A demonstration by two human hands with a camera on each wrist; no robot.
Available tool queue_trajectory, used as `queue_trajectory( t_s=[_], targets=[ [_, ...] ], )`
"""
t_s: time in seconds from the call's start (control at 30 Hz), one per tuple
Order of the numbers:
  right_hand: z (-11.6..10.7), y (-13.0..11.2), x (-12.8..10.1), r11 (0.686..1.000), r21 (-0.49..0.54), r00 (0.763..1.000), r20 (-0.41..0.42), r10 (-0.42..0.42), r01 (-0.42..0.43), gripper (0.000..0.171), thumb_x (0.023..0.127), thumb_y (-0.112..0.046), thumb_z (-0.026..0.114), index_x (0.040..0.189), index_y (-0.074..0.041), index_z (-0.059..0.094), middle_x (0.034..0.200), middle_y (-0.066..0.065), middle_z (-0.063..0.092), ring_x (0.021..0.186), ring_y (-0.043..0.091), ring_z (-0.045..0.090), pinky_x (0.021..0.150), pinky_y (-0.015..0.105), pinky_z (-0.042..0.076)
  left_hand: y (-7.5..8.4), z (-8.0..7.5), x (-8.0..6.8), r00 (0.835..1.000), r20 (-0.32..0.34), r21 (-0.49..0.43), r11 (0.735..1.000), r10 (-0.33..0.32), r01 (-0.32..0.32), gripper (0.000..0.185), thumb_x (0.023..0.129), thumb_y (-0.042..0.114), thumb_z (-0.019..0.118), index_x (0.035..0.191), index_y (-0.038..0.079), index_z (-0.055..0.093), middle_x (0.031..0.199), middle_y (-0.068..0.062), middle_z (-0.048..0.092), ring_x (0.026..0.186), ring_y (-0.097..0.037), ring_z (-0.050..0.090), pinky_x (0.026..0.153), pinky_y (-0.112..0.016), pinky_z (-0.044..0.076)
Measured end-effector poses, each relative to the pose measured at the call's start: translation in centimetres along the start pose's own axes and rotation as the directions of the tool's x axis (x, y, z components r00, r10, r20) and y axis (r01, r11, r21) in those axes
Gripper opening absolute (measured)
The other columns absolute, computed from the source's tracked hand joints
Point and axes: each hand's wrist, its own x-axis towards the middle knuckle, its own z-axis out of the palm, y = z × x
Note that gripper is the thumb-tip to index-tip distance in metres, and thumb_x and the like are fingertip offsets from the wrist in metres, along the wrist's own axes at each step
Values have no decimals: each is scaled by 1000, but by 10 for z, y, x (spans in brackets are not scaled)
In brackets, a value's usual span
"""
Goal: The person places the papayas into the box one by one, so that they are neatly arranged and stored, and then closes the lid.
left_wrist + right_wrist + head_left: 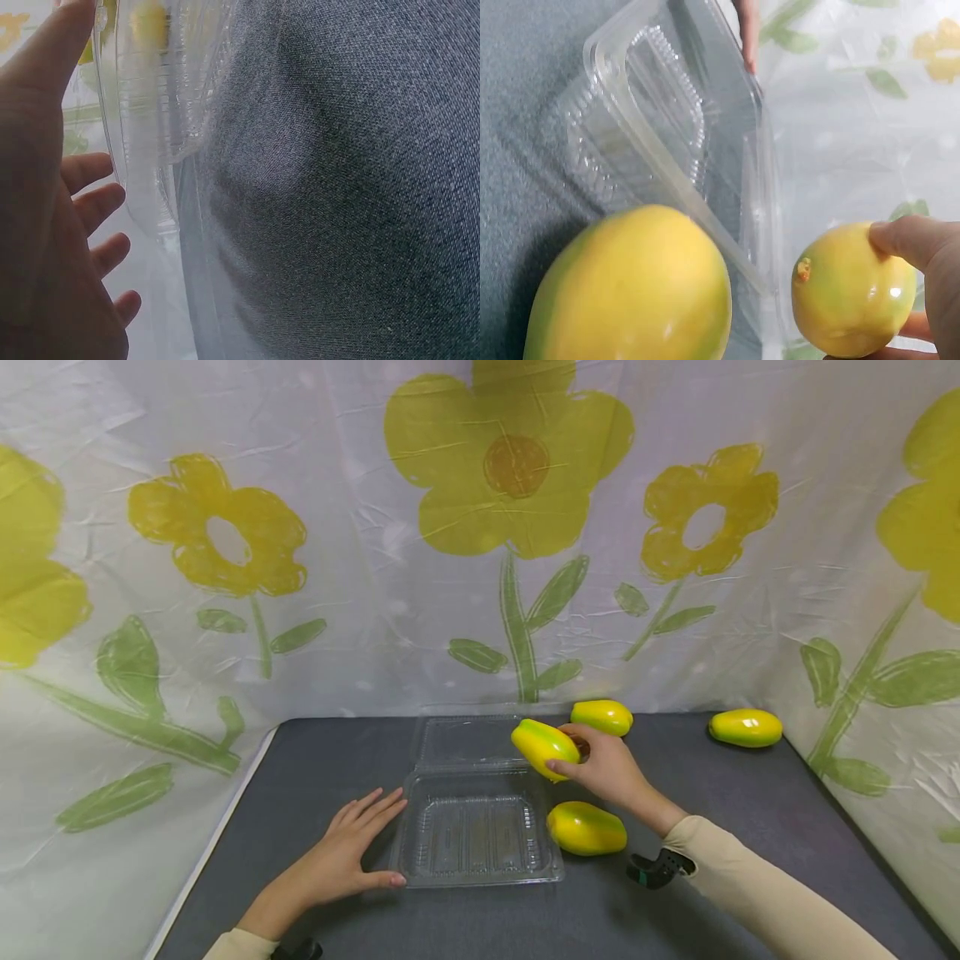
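While the left hand point(341, 852) rests flat (fingers straight) against the clear container point(474, 835), the right hand point(609, 770) grasps a mango point(543, 747).

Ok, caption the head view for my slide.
Right hand lifts a mango over an open clamshell box; left hand steadies it.

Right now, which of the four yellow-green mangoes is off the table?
The yellow-green mango gripped by the right hand, held above the clear plastic clamshell container. The other three lie on the dark grey table, untouched.
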Motion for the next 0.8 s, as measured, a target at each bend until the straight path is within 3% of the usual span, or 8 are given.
queue_trajectory(
  t_s=[0.47,0.8],
  targets=[
    [11,-16,-5,998,24,998,12,-62,62,60,80,-40,81,130,-15,62,114,4,72,95,18,68,77,34,56,-1,3,-1,1000,9,3,1000,-4,4,101,76,69,68,154,14,36,162,-9,34,147,-42,29,110,-69,24],
    [20,-28,-7,997,45,997,50,-59,56,62,79,-39,82,133,-15,60,117,4,71,99,21,68,77,32,55,-1,4,-1,1000,20,0,1000,-12,12,101,76,66,71,155,15,35,163,-7,32,148,-40,27,112,-68,22]
  ],
)
